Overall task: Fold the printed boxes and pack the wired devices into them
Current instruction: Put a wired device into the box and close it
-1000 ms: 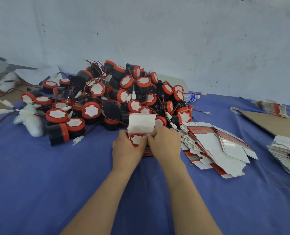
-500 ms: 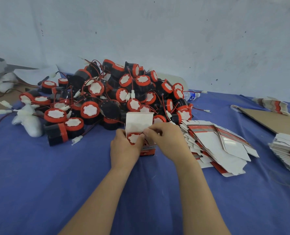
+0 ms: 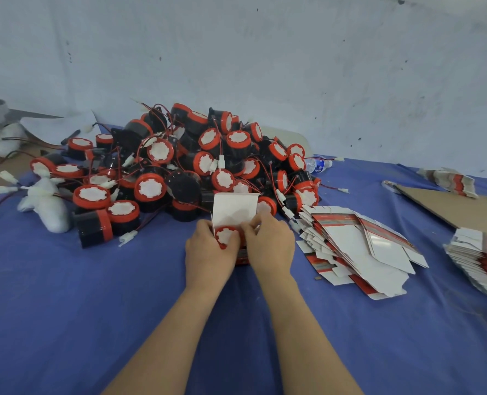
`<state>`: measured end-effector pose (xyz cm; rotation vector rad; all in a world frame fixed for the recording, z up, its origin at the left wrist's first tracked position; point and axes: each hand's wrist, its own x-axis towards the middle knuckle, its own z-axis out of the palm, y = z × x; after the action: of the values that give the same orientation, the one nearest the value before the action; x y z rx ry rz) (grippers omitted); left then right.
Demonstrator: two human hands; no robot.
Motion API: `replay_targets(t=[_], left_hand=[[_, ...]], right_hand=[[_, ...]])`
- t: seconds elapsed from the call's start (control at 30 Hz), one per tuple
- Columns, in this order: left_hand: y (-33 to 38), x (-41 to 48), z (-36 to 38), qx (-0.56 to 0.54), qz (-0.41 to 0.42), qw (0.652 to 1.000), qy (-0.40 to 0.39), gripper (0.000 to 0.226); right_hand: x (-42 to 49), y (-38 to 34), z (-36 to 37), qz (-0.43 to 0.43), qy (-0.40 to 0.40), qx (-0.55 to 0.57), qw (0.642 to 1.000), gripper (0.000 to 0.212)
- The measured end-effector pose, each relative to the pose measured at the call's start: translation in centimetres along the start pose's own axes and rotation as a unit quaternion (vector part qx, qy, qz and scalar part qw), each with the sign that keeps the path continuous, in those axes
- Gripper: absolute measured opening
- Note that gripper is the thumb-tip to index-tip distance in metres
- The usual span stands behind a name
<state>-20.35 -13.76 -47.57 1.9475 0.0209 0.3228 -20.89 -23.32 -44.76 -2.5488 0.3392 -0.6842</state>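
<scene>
- The blue cloth (image 3: 65, 309) covered the table and carried everything.
- The pile of devices (image 3: 179, 166) lay heaped at the back, within easy reach, likely as stock for packing.
- The flat boxes (image 3: 359, 246) lay fanned just right of the hands, ready for folding.
- The box (image 3: 233, 205) sat at the pile's front edge, its long axis running away from the person, mouth tilted up and lid flap upright.
- The left hand (image 3: 208, 252) curled round its left side to steady it.
- The right hand (image 3: 270, 246) pinched the mouth's right edge, probably tucking a flap.
- The device (image 3: 226, 236) sat in the mouth, white face up.
</scene>
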Motion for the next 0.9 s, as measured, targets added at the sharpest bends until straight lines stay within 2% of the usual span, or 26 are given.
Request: replay_targets(t=[0.13,0.3,0.4,0.57,0.63,0.77,0.9], left_hand=[[0.0,0.0,0.0,0.002,-0.001,1.0,-0.005,0.029],[-0.1,0.0,-0.1,-0.003,0.001,1.0,-0.009,0.029],[0.1,-0.1,-0.1,-0.003,0.006,1.0,-0.009,0.028],[0.1,-0.3,-0.1,0.001,0.007,1.0,-0.008,0.027],[0.1,-0.3,-0.1,0.004,0.01,1.0,-0.006,0.027],[0.1,-0.2,0.1,0.095,0.022,0.995,0.028,0.035],[0.1,-0.2,0.0,0.095,0.01,0.995,0.031,0.04]], right_hand=[[0.3,0.4,-0.4,-0.017,-0.048,-0.037,0.998,0.035],[1.1,2.0,-1.6,-0.012,-0.141,-0.009,0.99,0.025],[0.9,1.7,-1.3,0.056,-0.112,0.069,0.99,0.023],[0.8,1.3,-0.9,0.16,-0.087,0.191,0.964,0.066],[0.8,1.4,-0.6,0.188,-0.088,0.233,0.95,0.065],[0.6,1.3,-0.1,0.148,-0.06,0.222,0.962,0.041],[0.5,1.2,-0.4,0.072,-0.086,0.184,0.977,0.045]])
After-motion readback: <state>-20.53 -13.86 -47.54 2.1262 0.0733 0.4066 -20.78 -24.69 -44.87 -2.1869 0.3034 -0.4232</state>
